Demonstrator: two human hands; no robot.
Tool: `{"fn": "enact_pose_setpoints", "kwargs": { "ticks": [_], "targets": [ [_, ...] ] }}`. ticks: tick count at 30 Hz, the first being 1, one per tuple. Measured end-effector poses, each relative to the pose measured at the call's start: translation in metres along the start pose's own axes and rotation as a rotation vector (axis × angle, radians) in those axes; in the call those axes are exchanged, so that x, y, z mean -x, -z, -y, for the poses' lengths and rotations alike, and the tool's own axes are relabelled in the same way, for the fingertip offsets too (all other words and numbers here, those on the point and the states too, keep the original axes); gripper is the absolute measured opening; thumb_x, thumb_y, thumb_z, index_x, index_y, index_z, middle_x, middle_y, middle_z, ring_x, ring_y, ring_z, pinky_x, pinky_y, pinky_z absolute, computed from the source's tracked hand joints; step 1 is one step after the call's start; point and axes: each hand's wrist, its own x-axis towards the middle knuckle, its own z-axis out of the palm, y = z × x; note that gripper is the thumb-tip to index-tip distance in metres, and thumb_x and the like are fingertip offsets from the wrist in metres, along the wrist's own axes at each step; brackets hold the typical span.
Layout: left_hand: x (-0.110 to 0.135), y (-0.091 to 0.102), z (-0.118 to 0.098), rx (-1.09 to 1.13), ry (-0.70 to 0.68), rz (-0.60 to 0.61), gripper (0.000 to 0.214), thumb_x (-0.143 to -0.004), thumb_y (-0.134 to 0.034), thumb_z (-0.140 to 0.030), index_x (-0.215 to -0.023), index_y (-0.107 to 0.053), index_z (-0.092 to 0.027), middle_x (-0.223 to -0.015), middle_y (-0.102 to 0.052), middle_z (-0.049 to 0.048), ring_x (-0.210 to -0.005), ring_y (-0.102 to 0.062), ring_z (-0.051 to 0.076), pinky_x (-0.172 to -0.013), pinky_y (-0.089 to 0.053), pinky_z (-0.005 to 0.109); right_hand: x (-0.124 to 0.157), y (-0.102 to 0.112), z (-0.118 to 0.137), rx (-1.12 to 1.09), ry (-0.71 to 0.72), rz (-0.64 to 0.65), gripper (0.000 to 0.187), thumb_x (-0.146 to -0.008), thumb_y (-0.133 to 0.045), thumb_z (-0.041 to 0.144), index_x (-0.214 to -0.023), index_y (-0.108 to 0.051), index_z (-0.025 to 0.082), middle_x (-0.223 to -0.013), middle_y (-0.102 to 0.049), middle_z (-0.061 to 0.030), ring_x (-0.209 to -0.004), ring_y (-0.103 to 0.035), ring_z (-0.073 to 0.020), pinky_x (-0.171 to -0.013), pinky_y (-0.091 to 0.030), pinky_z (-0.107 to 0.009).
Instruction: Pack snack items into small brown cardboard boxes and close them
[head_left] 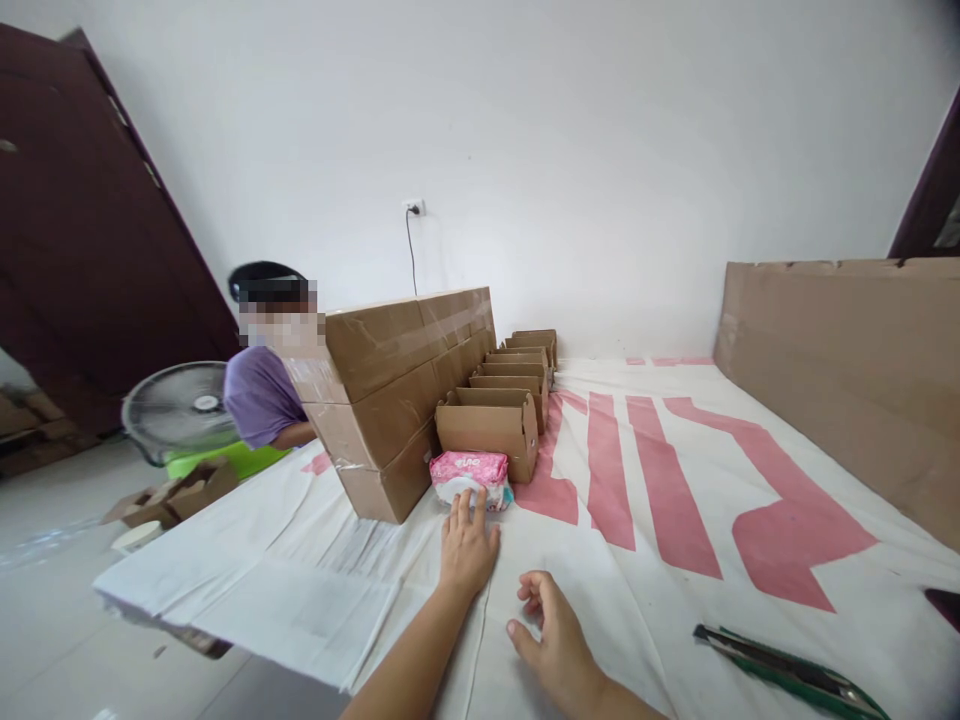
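Note:
My left hand [466, 545] lies flat on the white cloth with fingers stretched out, its fingertips touching a pink and white soft packet [470, 477]. The packet lies in front of the nearest small open cardboard box [489, 427]. My right hand [551, 630] rests on the cloth nearer to me, fingers loosely curled and apart, holding nothing.
A row of small open boxes [517, 365] runs back to the wall beside stacked taped cartons [394, 395]. A person in a purple shirt [259, 395] sits at left near a fan [180, 408]. A green utility knife [784, 672] lies at right; a large cardboard sheet [847, 370] leans there.

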Motion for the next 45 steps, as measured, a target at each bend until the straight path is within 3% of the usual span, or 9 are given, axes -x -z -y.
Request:
{"fn": "enact_pose_setpoints", "kwargs": {
  "ticks": [9, 22, 45],
  "targets": [
    [-0.002, 0.008, -0.003, 0.034, 0.061, 0.075, 0.062, -0.089, -0.05, -0.031, -0.148, -0.036, -0.017, -0.152, -0.039, 0.0193, -0.137, -0.04, 0.034, -0.105, -0.039, 0.049, 0.0, 0.001, 0.001, 0.002, -0.001, -0.003, 0.039, -0.069, -0.059, 0.02, -0.108, -0.055, 0.019, -0.099, -0.064, -0.0066, -0.084, -0.061, -0.0197, -0.081, -0.051, -0.036],
    [-0.004, 0.012, -0.003, 0.066, 0.076, 0.243, 0.066, -0.091, -0.045, -0.036, -0.151, -0.027, -0.016, -0.161, -0.018, 0.0186, -0.139, -0.04, 0.031, -0.108, -0.034, 0.054, 0.001, 0.003, 0.006, 0.02, -0.004, 0.013, 0.038, -0.07, -0.059, 0.019, -0.107, -0.056, 0.019, -0.099, -0.064, -0.0063, -0.084, -0.061, -0.0195, -0.082, -0.051, -0.035],
    [-0.004, 0.012, -0.004, 0.039, 0.07, 0.237, 0.065, -0.091, -0.045, -0.036, -0.15, -0.029, -0.016, -0.16, -0.018, 0.0201, -0.135, -0.044, 0.033, -0.106, -0.035, 0.053, 0.0, 0.004, 0.008, 0.045, 0.01, 0.029, 0.034, -0.07, -0.058, 0.016, -0.104, -0.057, 0.019, -0.097, -0.064, -0.0057, -0.085, -0.061, -0.02, -0.081, -0.05, -0.035]
  ]
}}
